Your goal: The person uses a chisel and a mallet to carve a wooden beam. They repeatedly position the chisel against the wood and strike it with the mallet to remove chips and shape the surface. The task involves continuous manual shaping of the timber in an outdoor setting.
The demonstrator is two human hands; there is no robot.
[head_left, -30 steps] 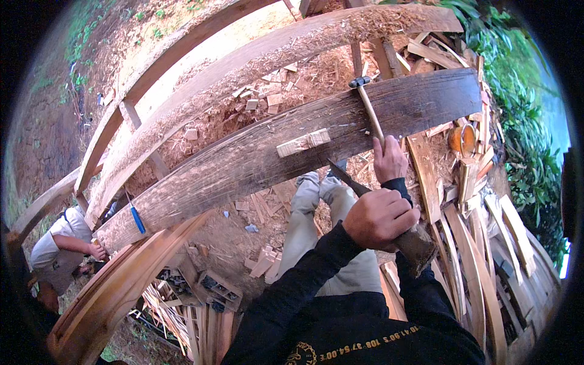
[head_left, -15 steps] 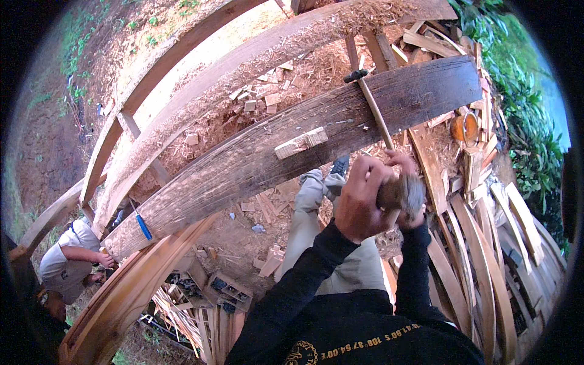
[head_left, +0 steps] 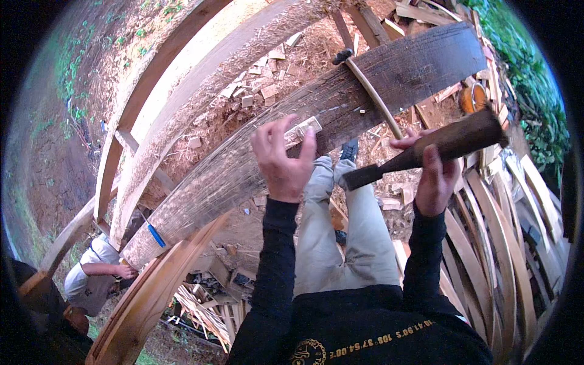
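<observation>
My right hand (head_left: 439,185) is closed round a large chisel (head_left: 459,139) with a thick, dark wooden handle and a broad, dark blade pointing left. My left hand (head_left: 281,167) is over the weathered plank (head_left: 213,167), fingers and thumb spread apart at a small pale wood block (head_left: 309,126). Whether the fingers touch the block I cannot tell. A hammer (head_left: 370,91) with a black head and pale wooden handle lies across the plank, its handle end close to my right fingertips.
A blue-handled tool (head_left: 156,235) lies at the plank's left end, near a person (head_left: 97,267) in a light shirt. Curved timbers (head_left: 131,109) rise beyond. Curved boards (head_left: 486,243) are stacked at the right, below an orange round container (head_left: 473,97). Wood chips cover the ground.
My hands have come apart. The left has moved left to the pale block; the right has moved right with the chisel, now turned sideways. The view has shifted slightly.
</observation>
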